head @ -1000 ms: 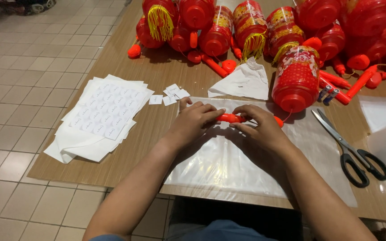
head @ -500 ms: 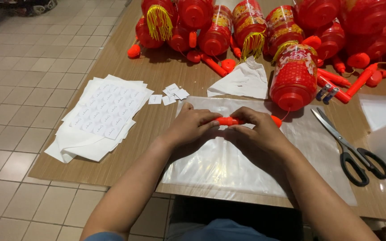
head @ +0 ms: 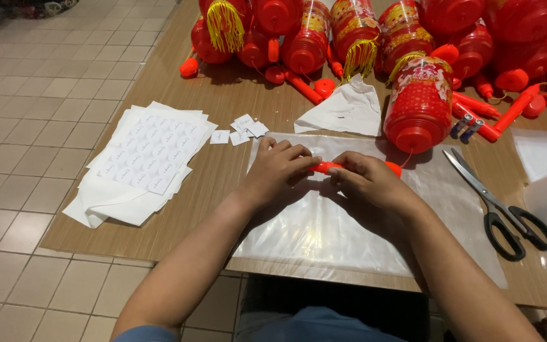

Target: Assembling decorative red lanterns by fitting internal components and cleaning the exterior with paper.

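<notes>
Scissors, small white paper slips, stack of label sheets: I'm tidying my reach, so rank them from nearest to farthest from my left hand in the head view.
1. Small white paper slips, just up-left of the left hand.
2. Stack of label sheets, farther left.
3. Scissors, far right, beyond the right hand.

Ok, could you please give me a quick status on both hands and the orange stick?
Left hand and right hand both pinching the orange stick over the clear plastic sheet. Red lantern close behind. Scissors lie apart, right.
</notes>
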